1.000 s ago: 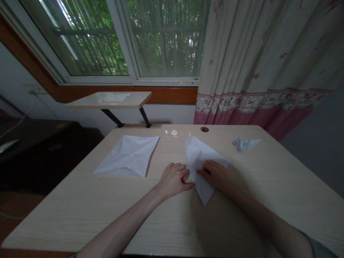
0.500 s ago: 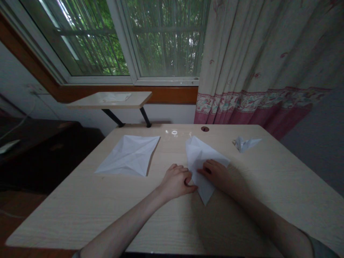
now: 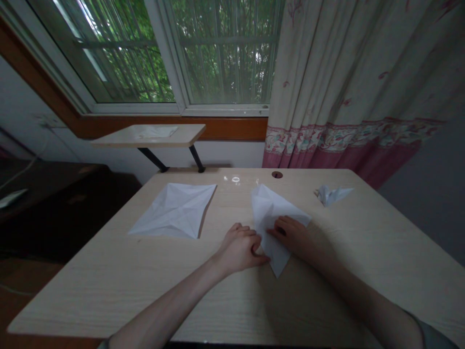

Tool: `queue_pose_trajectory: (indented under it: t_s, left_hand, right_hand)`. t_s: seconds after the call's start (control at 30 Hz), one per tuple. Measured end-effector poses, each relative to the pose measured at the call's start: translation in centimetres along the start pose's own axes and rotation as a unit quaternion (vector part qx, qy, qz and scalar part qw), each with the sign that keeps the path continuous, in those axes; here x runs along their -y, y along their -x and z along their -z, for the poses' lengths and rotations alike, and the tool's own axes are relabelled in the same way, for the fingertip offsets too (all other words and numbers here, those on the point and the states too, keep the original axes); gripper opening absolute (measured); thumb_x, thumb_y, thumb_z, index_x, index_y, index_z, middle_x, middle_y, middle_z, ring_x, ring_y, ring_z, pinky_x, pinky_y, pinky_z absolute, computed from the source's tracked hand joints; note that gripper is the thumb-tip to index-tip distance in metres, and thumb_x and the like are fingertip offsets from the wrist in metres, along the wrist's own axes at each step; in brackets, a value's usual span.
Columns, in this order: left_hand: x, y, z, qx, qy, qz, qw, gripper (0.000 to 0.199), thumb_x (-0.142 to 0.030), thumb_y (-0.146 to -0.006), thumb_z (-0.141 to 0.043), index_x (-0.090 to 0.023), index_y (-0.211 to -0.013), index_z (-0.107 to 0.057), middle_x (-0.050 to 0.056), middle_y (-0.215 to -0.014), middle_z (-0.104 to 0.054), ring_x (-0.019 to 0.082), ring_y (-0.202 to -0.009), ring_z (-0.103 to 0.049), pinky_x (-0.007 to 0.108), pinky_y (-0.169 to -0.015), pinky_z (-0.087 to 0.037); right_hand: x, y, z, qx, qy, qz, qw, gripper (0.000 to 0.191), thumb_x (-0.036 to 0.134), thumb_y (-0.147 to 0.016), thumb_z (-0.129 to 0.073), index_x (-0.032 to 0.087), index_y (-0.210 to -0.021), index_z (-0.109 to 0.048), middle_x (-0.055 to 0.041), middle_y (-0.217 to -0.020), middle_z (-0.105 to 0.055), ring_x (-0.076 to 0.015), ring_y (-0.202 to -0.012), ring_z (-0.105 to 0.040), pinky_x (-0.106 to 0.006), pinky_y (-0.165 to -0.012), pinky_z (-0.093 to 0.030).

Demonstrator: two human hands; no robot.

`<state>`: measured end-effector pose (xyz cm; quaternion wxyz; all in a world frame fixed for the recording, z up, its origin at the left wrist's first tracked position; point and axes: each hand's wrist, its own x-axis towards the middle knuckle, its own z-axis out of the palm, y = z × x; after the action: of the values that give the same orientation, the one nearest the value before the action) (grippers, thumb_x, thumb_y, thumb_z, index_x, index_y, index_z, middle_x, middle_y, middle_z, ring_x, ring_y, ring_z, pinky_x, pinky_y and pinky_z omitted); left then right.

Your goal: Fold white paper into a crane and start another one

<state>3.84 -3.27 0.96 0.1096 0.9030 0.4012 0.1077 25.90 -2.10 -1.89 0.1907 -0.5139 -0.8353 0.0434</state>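
Note:
A partly folded sheet of white paper [image 3: 276, 206] lies on the desk before me, one corner pointing toward my body. At its lower left edge is my left hand [image 3: 240, 248], fingers curled and thumb stretched onto the paper's edge, closed on it. My right hand [image 3: 292, 236] rests on the paper's right half, its fingers bent and its thumb tip pressed to the surface. Part of the sheet is hidden under the right hand.
A creased paper square [image 3: 174, 211] lies on the desk [image 3: 156, 281] to the left. At the right is a folded paper crane [image 3: 332, 195]. A raised shelf [image 3: 119, 136] bears more white paper [image 3: 158, 131]. Behind are a window and a curtain [image 3: 308, 72].
My left hand has shifted slightly to the right, its thumb reaching a little further along the paper's lower left edge. The right hand and the sheet look almost unchanged.

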Motion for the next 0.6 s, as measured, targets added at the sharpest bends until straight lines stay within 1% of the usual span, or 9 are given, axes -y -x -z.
queue_pose_trajectory:
  t_s: [0.23,0.43,0.6]
  left_hand:
    - [-0.32,0.06,0.04,0.001,-0.005,-0.008,1.000,0.045,-0.056,-0.074,-0.076,-0.020,-0.062,-0.053,-0.002,-0.071,-0.065,0.019,-0.078,-0.060,0.034,-0.075,-0.032]
    - [-0.67,0.11,0.15,0.012,0.000,-0.011,1.000,0.044,-0.055,-0.072,-0.078,-0.019,-0.062,-0.054,-0.002,-0.071,-0.065,0.019,-0.079,-0.061,0.033,-0.076,-0.033]
    - [-0.73,0.19,0.10,0.018,0.004,-0.017,1.000,0.044,-0.056,-0.070,-0.079,-0.019,-0.064,-0.056,-0.001,-0.073,-0.066,0.020,-0.081,-0.062,0.034,-0.077,-0.033]
  right_hand:
    - [0.07,0.11,0.02,-0.005,-0.006,0.004,1.000,0.025,0.028,-0.097,-0.056,0.022,-0.073,-0.055,-0.0034,-0.079,-0.065,-0.0199,-0.075,-0.062,-0.032,-0.068,-0.044]
    - [-0.09,0.07,-0.17,-0.016,-0.009,0.006,1.000,0.026,0.029,-0.097,-0.055,0.021,-0.072,-0.056,-0.0027,-0.076,-0.063,-0.0186,-0.072,-0.061,-0.031,-0.065,-0.043]
    - [-0.11,0.05,-0.24,-0.011,0.000,0.006,1.000,0.026,0.030,-0.097,-0.056,0.022,-0.072,-0.057,-0.0021,-0.075,-0.063,-0.0179,-0.071,-0.060,-0.030,-0.065,-0.042]
